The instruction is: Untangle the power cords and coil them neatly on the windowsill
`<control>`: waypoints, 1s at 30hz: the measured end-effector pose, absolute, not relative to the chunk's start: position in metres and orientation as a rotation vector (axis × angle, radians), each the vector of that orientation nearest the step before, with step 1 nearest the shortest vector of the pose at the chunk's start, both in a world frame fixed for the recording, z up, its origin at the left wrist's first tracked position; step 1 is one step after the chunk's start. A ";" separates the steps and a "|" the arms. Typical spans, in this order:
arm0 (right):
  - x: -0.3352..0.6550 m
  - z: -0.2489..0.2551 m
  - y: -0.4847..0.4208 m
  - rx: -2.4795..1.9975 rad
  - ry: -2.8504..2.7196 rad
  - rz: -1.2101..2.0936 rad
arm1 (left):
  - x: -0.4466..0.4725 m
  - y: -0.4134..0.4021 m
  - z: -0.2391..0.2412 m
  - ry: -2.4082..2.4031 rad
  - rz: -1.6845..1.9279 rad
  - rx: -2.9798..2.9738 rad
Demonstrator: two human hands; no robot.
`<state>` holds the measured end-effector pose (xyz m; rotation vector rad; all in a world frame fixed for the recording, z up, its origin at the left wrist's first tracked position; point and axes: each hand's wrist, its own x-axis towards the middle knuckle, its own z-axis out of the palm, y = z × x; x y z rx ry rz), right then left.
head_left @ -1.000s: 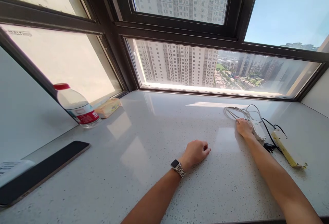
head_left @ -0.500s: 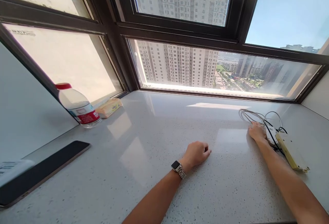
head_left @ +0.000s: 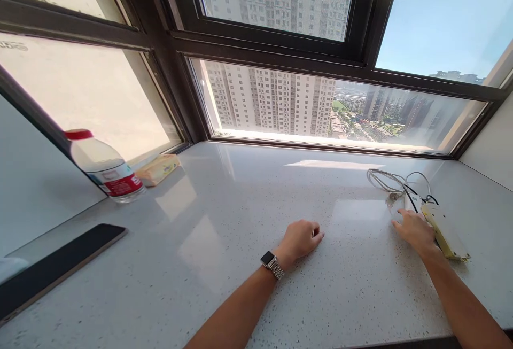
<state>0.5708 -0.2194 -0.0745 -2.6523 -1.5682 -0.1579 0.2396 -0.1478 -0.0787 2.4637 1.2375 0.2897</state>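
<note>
My left hand rests on the speckled white countertop, its fingers loosely curled with nothing visible in them. A watch with a metal band is on that wrist. At the right, my right hand lies low over the counter, thumb and index finger apart, holding nothing I can see. Just beyond its fingertips lies a small round brownish item, too small to name. A white block, partly hidden by the hand, and a yellowed white power strip sit close beside it.
A coiled grey cable lies behind the right hand. At the left stand a red-capped plastic bottle and a tissue pack, with a dark phone-like slab nearer me. Dark window frames border the counter's back.
My right hand has drawn back toward me from the cable, its fingers spreading, and the small brownish item now shows. The left hand keeps its place; the whole view has shifted slightly.
</note>
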 end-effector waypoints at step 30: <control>0.639 -0.062 -0.149 -2.508 -1.838 -0.006 | 0.242 -0.151 -0.077 1.224 0.305 2.445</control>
